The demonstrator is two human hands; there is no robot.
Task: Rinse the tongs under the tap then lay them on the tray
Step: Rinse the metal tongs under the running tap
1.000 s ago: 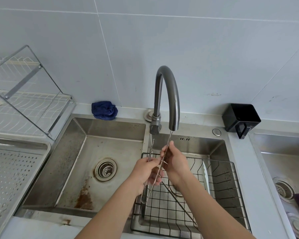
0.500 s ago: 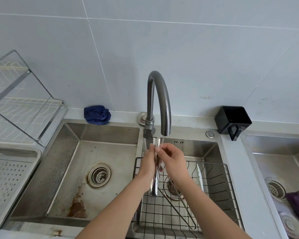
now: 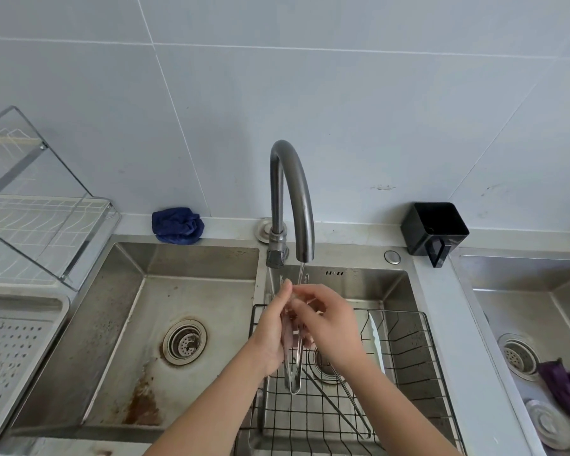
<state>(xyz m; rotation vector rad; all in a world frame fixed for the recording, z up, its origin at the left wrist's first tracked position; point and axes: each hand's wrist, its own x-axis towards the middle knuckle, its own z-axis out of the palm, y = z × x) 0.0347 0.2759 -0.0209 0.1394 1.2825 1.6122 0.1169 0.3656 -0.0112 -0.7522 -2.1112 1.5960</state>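
Observation:
Metal tongs (image 3: 293, 373) hang upright under the curved grey tap (image 3: 292, 192), their looped end pointing down over the right basin. A thin stream of water runs from the spout onto them. My left hand (image 3: 272, 330) and my right hand (image 3: 329, 324) both clasp the tongs' upper part, palms facing each other, so that part is hidden. The perforated metal tray (image 3: 10, 353) lies at the far left of the counter.
A black wire basket (image 3: 418, 363) sits in the right basin with a second pair of tongs (image 3: 343, 403) and a white knife (image 3: 374, 340) in it. The left basin (image 3: 125, 324) is rust-stained. A blue cloth (image 3: 177, 224), a black cup (image 3: 434, 230) and a dish rack (image 3: 37, 205) stand around.
Both hands have slid up the tongs toward the spout and closed together around them; the tongs now hang more upright under the stream. The view has tilted slightly.

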